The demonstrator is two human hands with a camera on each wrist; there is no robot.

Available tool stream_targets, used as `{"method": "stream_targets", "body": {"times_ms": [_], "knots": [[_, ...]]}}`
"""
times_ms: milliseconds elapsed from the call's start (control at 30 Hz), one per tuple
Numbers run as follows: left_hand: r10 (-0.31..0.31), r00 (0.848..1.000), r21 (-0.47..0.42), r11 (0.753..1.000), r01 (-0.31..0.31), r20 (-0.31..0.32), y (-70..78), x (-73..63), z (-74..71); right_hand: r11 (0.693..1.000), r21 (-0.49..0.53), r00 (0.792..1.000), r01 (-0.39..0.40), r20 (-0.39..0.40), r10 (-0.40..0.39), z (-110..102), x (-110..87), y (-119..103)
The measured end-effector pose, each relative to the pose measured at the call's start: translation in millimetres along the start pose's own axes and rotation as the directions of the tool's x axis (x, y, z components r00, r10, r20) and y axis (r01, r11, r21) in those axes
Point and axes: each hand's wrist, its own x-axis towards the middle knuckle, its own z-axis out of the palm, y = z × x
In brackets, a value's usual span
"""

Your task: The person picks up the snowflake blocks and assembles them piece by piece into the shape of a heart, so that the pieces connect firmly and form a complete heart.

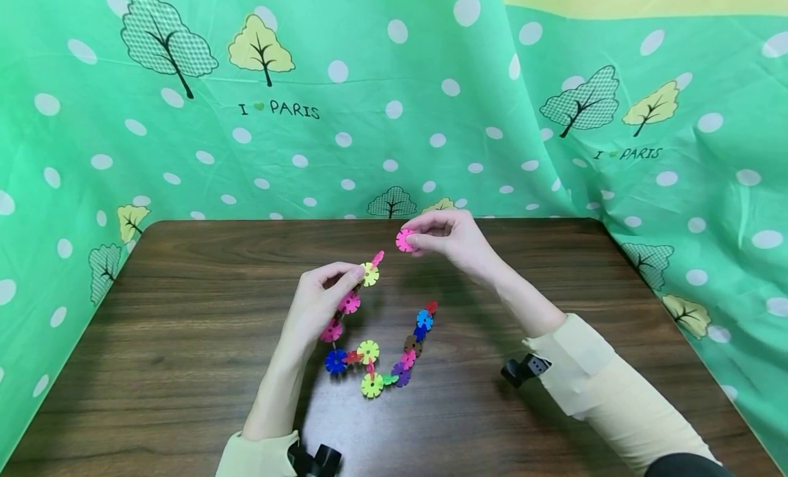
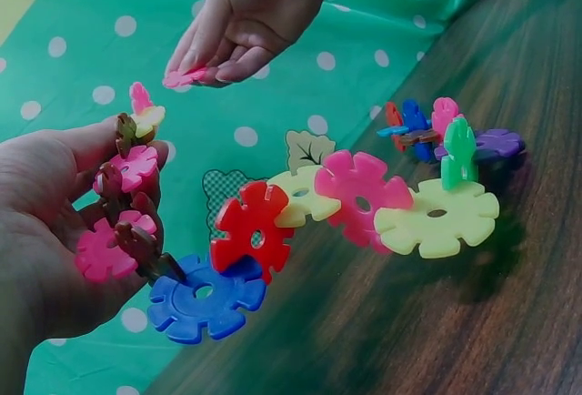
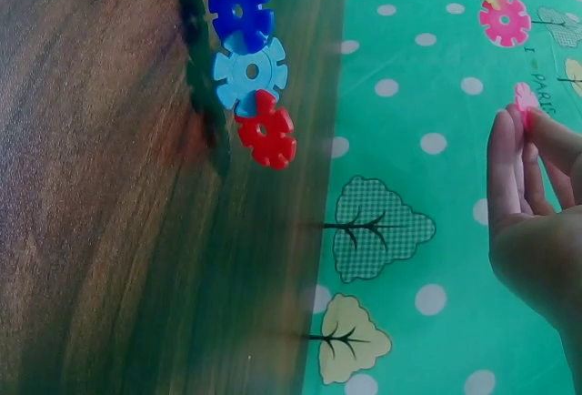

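Observation:
My left hand holds one end of a chain of notched plastic snowflake discs, thumb and finger near a yellow disc. A pink disc tips that end. From the hand the chain drops past a blue disc, a red disc and two more yellow ones, then curves to a red disc at its far end. To the right and slightly higher, my right hand pinches a loose pink snowflake disc between thumb and fingers, a short gap from the chain's pink tip.
The dark wooden table lies under the chain and both arms. Behind it and at its sides hangs a green dotted cloth. Black straps with small devices sit at both wrists, over pale sleeves.

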Motion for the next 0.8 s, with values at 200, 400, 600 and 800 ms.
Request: {"method": "stream_targets", "body": {"times_ms": [200, 400, 600, 800], "knots": [[-0.003, 1.000, 0.009, 1.000, 0.003, -0.007, 0.8, 0.1, -0.9, 1.000, -0.009, 1.000, -0.005, 0.003, 0.005, 1.6, -1.2, -0.4], [0.005, 1.000, 0.039, 0.999, -0.005, -0.012, 0.9, 0.1, -1.1, 0.999, -0.013, 0.999, -0.034, -0.002, 0.034, 0.6, -4.6, 1.3], [0.007, 1.000, 0.052, 0.999, -0.007, -0.008, -0.2, 0.0, -1.0, 0.999, -0.015, 0.999, -0.035, -0.007, 0.035, -2.8, -6.9, 4.7], [0.009, 1.000, 0.065, 0.998, -0.010, 0.002, -0.1, 0.0, -0.5, 0.999, -0.047, 1.000, -0.016, 0.004, 0.016, -2.7, -8.4, 3.9]]}}
